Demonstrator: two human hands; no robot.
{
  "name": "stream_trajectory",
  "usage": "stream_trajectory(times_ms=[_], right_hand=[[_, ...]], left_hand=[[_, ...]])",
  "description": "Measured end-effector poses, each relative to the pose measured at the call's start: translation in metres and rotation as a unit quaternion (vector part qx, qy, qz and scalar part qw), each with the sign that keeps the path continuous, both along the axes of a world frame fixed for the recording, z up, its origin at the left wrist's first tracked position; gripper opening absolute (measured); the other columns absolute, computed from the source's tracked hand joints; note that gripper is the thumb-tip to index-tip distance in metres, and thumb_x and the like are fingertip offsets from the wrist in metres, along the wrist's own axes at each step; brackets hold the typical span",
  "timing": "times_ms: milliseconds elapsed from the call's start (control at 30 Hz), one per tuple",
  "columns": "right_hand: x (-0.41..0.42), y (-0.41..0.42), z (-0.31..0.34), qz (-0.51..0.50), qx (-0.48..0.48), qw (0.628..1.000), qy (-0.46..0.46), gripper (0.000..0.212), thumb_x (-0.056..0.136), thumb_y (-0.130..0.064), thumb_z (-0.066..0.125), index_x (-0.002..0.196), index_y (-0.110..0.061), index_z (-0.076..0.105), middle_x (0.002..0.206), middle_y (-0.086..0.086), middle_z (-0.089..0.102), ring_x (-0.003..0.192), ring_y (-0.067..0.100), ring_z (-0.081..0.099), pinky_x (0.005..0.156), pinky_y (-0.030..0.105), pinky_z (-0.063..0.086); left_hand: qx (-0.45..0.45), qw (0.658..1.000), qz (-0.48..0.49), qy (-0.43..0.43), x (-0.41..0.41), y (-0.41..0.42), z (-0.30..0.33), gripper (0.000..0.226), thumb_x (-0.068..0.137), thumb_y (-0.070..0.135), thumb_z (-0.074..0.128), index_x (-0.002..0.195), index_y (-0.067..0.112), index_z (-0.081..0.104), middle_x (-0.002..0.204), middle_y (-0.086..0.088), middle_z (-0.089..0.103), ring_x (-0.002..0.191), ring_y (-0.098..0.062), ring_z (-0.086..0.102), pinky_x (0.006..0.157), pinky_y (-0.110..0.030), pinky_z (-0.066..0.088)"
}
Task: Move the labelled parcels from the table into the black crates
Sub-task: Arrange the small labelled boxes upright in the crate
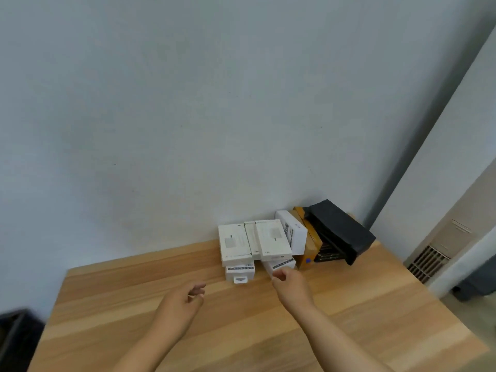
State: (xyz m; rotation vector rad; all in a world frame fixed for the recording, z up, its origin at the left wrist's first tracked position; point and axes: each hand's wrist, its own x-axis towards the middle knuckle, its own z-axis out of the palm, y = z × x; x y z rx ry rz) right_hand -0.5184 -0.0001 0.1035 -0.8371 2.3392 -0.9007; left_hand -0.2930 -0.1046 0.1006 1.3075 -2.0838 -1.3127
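Several white labelled parcels [255, 244] are stacked against the wall at the back of the wooden table [241, 331]. A brown cardboard box [308, 242] and a black parcel [341, 232] lean beside them on the right. My right hand [290, 287] reaches to the lowest white parcel [279, 264] at the front of the stack, fingers curled at its near edge, holding nothing. My left hand [185, 299] hovers over the table left of the stack, fingers loosely apart and empty. A black crate [13, 336] shows partly at the lower left, below the table edge.
A grey wall rises right behind the stack. Past the table's right edge are a white column [429, 183], a vent grille [426, 263] and a dark object on the floor [475, 285].
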Motion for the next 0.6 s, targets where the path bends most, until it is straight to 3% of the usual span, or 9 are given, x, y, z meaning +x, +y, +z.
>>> stream_trajectory(times_ms=[200,333,433,600], right_hand=[[-0.092,-0.026,-0.021,0.021,0.029,0.999,-0.005,0.032,0.092,-0.014,0.050,0.123,-0.014,0.055,0.123,0.003,0.059,0.098,0.015,0.055,0.076,0.026,0.046],[-0.125,-0.042,-0.039,0.034,0.064,0.997,0.015,0.036,0.092,-0.014,0.051,0.128,-0.013,0.052,0.125,0.005,0.057,0.101,0.018,0.057,0.072,0.027,0.046],[-0.131,-0.054,-0.052,0.042,0.078,0.993,0.079,0.039,0.089,-0.021,0.059,0.126,-0.014,0.050,0.130,0.006,0.047,0.115,0.021,0.050,0.084,0.031,0.050],[-0.116,-0.079,-0.062,0.071,0.089,0.975,0.190,0.066,0.084,-0.049,0.059,0.135,-0.013,0.037,0.137,0.007,0.036,0.125,0.024,0.034,0.099,0.033,0.035]], left_hand=[[0.008,0.999,0.049,-0.010,-0.073,0.006,-0.005,0.029,0.087,0.004,0.059,0.108,0.022,0.065,0.094,0.012,0.065,0.088,-0.009,0.063,0.080,-0.021,0.044],[0.011,0.997,0.076,-0.028,-0.101,0.008,-0.015,0.028,0.088,0.008,0.059,0.109,0.025,0.064,0.096,0.016,0.064,0.089,-0.003,0.061,0.076,-0.014,0.041],[0.029,0.995,0.091,-0.033,-0.117,0.010,-0.023,0.029,0.088,0.007,0.058,0.110,0.025,0.064,0.096,0.015,0.064,0.087,-0.002,0.060,0.076,-0.013,0.042],[0.034,0.993,0.103,-0.046,-0.129,0.014,-0.032,0.036,0.088,0.008,0.059,0.095,0.043,0.055,0.096,0.013,0.066,0.085,-0.002,0.061,0.076,-0.013,0.043]])
